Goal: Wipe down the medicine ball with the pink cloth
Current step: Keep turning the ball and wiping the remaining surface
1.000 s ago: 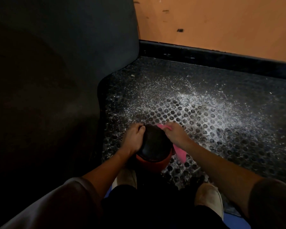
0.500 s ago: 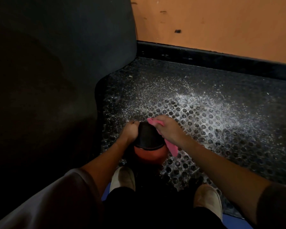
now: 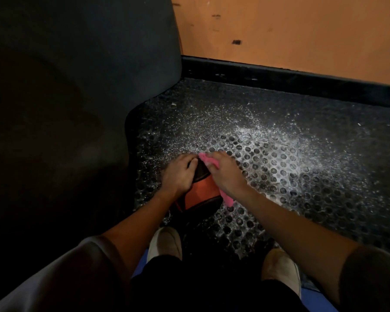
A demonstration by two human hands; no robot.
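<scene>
Closest to me, my two pale shoes [image 3: 164, 243] sit at 6 o'clock from the medicine ball [image 3: 203, 192], which rests on the studded rubber mat [image 3: 279, 176] just ahead of my toes. My left hand [image 3: 178, 174] cups the ball's 9 o'clock side, fingers curled over its top to steady it. My right hand [image 3: 225, 174] lies over the 2 o'clock side with the pink cloth [image 3: 226, 200] bunched under the fingers. One corner pokes out at 12 o'clock, almost meeting my left fingertips, and a tail hangs down at 4 o'clock.

I judge the wiping to be midway. The cloth is pressed on the far top, while the orange panel facing me and the underside against the mat show no cloth on them. Whether they are already clean I cannot tell in this dim light.

Compared with a second ago, the ball has rolled: a black panel filled the top then, and now orange faces me with the black pushed toward 12 o'clock. My right hand has swept the cloth from the far right edge up to the crown.

Beyond the ball, white specks [image 3: 268, 136] scatter over the mat toward 1 o'clock. A dark padded block [image 3: 77, 86] rises at 10 o'clock, and a black skirting [image 3: 279, 75] runs beneath the orange wall [image 3: 279, 30] at 12.
</scene>
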